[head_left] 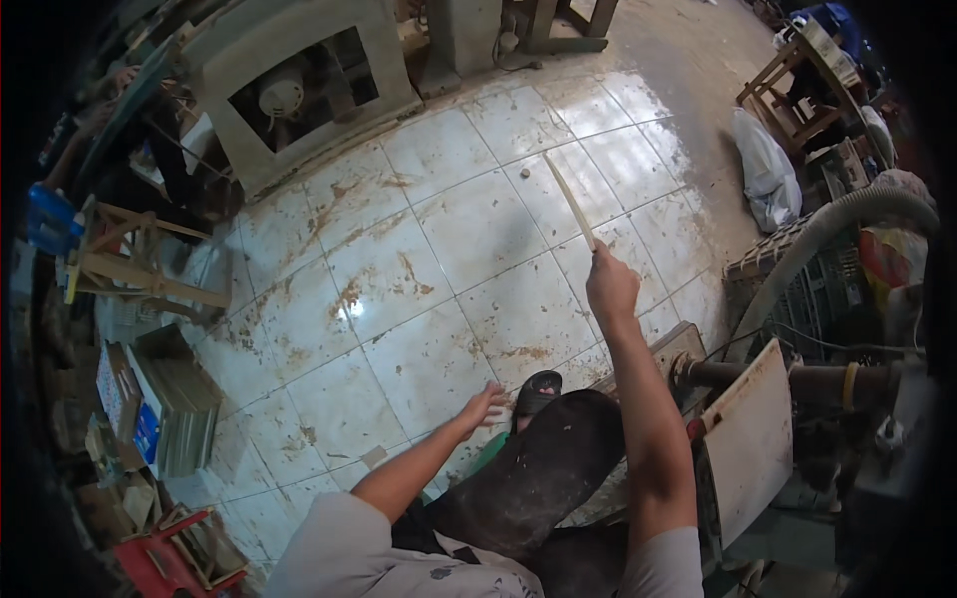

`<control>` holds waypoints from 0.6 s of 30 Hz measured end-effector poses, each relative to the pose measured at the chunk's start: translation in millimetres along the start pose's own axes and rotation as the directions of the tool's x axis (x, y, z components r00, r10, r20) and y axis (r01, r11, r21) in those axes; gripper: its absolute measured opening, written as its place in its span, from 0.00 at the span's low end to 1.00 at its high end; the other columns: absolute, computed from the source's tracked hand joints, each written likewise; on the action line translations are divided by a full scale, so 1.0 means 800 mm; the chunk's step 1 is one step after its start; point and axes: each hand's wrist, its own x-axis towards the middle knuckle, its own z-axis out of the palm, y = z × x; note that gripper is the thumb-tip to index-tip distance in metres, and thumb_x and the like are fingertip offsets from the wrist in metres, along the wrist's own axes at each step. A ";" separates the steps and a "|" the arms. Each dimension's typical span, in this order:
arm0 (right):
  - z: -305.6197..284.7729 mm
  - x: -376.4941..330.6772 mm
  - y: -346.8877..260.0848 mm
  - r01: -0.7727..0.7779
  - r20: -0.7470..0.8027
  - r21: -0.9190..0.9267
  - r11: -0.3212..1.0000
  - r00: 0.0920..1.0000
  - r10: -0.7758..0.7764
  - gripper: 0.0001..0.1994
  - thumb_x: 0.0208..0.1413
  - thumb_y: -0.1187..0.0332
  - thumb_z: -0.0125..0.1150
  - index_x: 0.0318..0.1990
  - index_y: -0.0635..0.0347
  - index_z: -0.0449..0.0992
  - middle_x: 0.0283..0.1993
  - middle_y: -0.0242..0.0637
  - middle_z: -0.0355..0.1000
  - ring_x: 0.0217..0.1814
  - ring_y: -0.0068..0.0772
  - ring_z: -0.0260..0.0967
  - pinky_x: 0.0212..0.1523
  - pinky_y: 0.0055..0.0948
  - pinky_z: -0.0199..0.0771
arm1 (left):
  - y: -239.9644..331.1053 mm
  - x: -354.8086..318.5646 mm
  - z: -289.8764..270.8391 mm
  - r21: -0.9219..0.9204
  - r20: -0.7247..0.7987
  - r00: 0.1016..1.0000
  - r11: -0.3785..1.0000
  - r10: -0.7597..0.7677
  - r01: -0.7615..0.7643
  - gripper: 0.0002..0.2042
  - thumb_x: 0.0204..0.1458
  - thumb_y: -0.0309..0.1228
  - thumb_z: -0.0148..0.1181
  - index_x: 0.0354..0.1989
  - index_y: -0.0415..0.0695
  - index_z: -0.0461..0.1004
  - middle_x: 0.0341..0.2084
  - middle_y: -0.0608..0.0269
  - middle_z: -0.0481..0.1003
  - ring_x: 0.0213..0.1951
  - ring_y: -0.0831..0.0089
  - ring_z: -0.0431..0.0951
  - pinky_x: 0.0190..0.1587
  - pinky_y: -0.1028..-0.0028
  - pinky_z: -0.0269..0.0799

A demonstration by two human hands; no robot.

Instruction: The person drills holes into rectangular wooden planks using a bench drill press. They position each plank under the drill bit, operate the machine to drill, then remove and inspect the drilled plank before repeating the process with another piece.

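My right hand (612,289) is stretched out ahead over the tiled floor, fingers closed round one end of a long, thin, pale strip (569,194). The strip looks like wood and points away from me, tilted a little to the left; its far end is free. Lower down, my left hand (482,407) hangs beside my knee with its fingers apart and nothing in it. A dark sandal (539,385) on my foot shows just right of that hand.
Dirty white tiles (429,299) cover the floor. On the left are a wooden stool (150,264), stacked boards (184,424) and a partly seen person (164,149). To the right lie a ridged hose (797,244), a pale panel (753,444) and a white bag (766,169).
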 end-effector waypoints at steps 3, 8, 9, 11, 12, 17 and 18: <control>0.042 0.048 -0.008 0.107 -0.022 -0.129 0.986 0.994 -0.110 0.06 0.56 0.69 0.51 0.38 0.57 0.73 0.32 0.44 0.75 0.29 0.50 0.76 0.30 0.43 0.77 | -0.037 -0.015 -0.004 0.043 -0.012 0.992 0.991 -0.125 0.126 0.38 0.58 0.65 0.27 0.67 0.49 0.56 0.61 0.58 0.65 0.58 0.61 0.66 0.57 0.57 0.61; 0.094 0.109 -0.026 0.197 -0.045 -0.230 0.953 0.976 -0.213 0.03 0.54 0.70 0.53 0.32 0.55 0.72 0.31 0.38 0.74 0.29 0.42 0.77 0.30 0.38 0.78 | -0.029 -0.006 -0.005 0.087 0.022 0.991 0.987 -0.135 0.133 0.36 0.59 0.64 0.27 0.66 0.50 0.57 0.61 0.58 0.64 0.59 0.60 0.65 0.58 0.57 0.60; 0.100 0.117 -0.031 0.207 -0.054 -0.248 0.946 0.973 -0.226 0.03 0.54 0.70 0.53 0.32 0.54 0.73 0.31 0.37 0.74 0.29 0.40 0.77 0.30 0.36 0.78 | -0.023 -0.001 0.000 0.082 0.027 0.991 0.988 -0.130 0.127 0.36 0.59 0.64 0.27 0.66 0.50 0.57 0.61 0.58 0.64 0.59 0.60 0.65 0.58 0.57 0.60; 0.112 0.129 -0.041 0.205 -0.062 -0.286 0.936 0.971 -0.231 0.03 0.53 0.69 0.53 0.31 0.54 0.73 0.31 0.37 0.74 0.31 0.39 0.76 0.30 0.34 0.77 | -0.013 0.006 0.003 0.071 0.036 0.993 0.992 -0.111 0.108 0.36 0.59 0.64 0.28 0.65 0.50 0.59 0.60 0.59 0.65 0.57 0.63 0.67 0.57 0.58 0.61; 0.116 0.130 -0.046 0.209 -0.057 -0.310 0.928 0.970 -0.237 0.03 0.53 0.69 0.54 0.31 0.54 0.74 0.31 0.37 0.74 0.32 0.39 0.76 0.30 0.32 0.77 | -0.012 0.010 0.006 0.063 0.039 0.994 0.993 -0.101 0.099 0.36 0.59 0.64 0.28 0.65 0.50 0.59 0.59 0.60 0.66 0.56 0.64 0.68 0.56 0.59 0.62; 0.104 0.090 -0.056 0.334 0.022 -0.216 0.917 0.941 -0.338 0.04 0.51 0.70 0.53 0.28 0.56 0.74 0.29 0.38 0.74 0.35 0.42 0.74 0.30 0.34 0.73 | -0.017 0.042 -0.004 -0.022 0.032 0.996 0.997 -0.078 0.079 0.34 0.59 0.63 0.32 0.62 0.51 0.63 0.53 0.64 0.71 0.48 0.70 0.72 0.49 0.66 0.67; 0.088 0.072 -0.062 0.341 0.056 -0.193 0.920 0.940 -0.336 0.05 0.51 0.70 0.52 0.28 0.56 0.74 0.29 0.38 0.74 0.34 0.43 0.74 0.30 0.35 0.73 | -0.012 0.046 -0.008 -0.038 0.011 0.998 0.997 -0.059 0.060 0.33 0.59 0.62 0.32 0.61 0.51 0.64 0.53 0.64 0.72 0.47 0.69 0.72 0.47 0.67 0.68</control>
